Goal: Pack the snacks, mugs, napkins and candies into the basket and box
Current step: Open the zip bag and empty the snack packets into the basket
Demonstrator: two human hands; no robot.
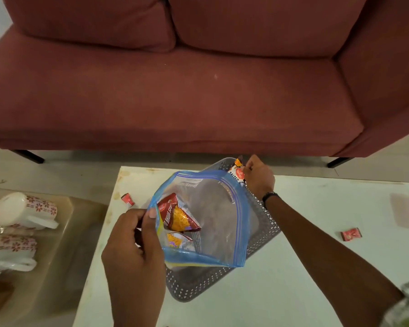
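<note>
Now zip bag point(213, 220) edge pinched in left fingers point(151, 214), above basket point(265, 227)

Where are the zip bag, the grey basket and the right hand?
zip bag point(213, 208): head view, on its clear front face.
grey basket point(198, 286): head view, on its near wall.
right hand point(257, 177): head view, on its back.

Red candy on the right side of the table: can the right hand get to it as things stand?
Probably not at once. The right hand is shut on a snack packet at the zip bag rim. The red candy lies alone on open table beside that forearm, so the path looks free once the packet is released.
</note>
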